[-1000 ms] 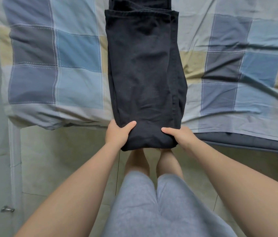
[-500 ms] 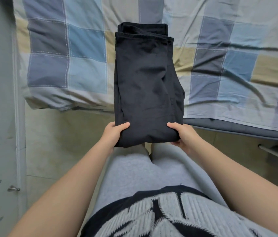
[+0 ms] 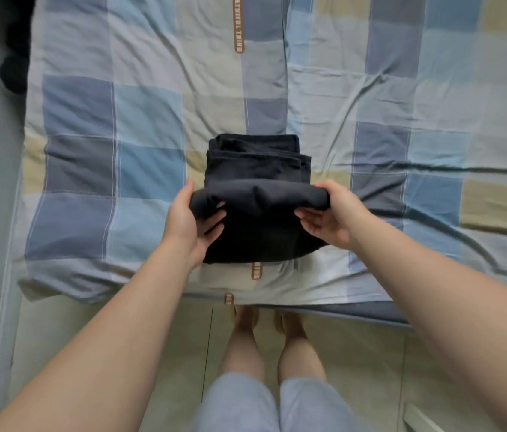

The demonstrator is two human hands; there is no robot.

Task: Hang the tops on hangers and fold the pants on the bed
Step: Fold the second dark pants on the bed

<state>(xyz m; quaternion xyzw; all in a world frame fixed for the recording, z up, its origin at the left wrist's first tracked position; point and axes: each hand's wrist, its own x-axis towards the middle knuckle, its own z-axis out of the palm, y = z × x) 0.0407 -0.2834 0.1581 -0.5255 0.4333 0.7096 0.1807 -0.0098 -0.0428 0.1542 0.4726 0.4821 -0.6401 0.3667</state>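
on the bed (image 3: 401, 88) — black pants (image 3: 258, 173), folded thick, both hands gripping.

Black pants (image 3: 258, 173); blue, grey, beige checked bedcover (image 3: 115, 169).

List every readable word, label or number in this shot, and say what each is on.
Long brown strip on the checked bedsheet: white capital letters, too blurred to read.
Short brown strip just below the black pants: lettering too small to read.
Brown tab at the sheet's near edge: unreadable.
No other text shows.
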